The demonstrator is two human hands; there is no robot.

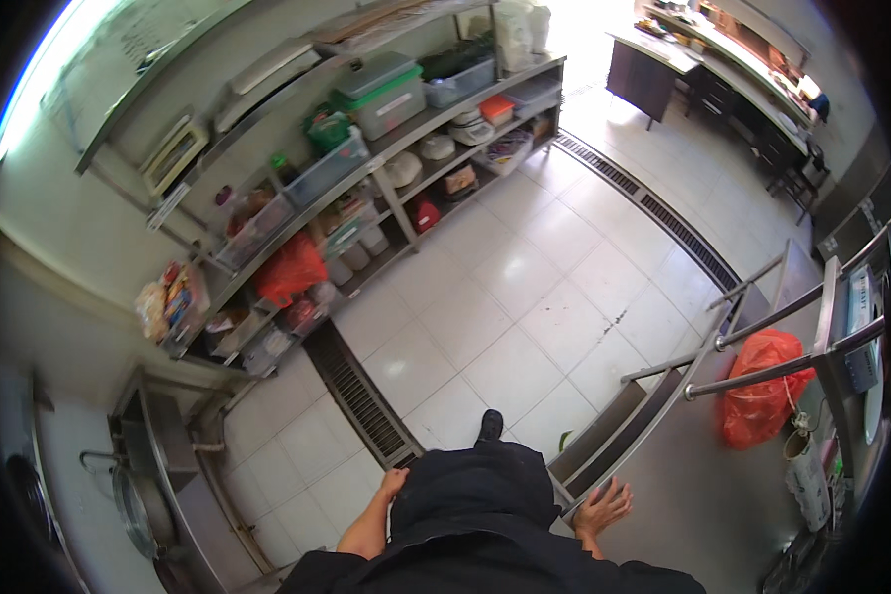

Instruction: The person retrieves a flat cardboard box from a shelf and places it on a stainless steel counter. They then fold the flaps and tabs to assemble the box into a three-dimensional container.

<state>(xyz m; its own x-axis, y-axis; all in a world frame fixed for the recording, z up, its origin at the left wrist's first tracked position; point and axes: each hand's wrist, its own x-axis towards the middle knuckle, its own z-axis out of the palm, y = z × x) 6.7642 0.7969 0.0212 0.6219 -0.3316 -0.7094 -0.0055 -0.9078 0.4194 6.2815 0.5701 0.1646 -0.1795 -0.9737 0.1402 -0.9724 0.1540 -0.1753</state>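
Observation:
My left hand (396, 482) hangs beside the black apron (475, 490), its fingers curled in; I see nothing in it. My right hand (604, 507) is by the edge of a steel worktable (668, 490), fingers apart and holding nothing. Whether it touches the steel I cannot tell. Farther along that table sits a red plastic bag (759, 386), next to a rolled whitish bundle (808, 480). One black shoe (491, 426) shows on the tiles below me.
Steel shelving (391, 188) with tubs, bags and boxes lines the left wall. A floor drain grate (361, 396) runs near my left side, another grate (653, 203) farther off. At lower left stands a steel unit (163, 436) with a round pan (139, 510). A dark counter (648, 79) is at the back.

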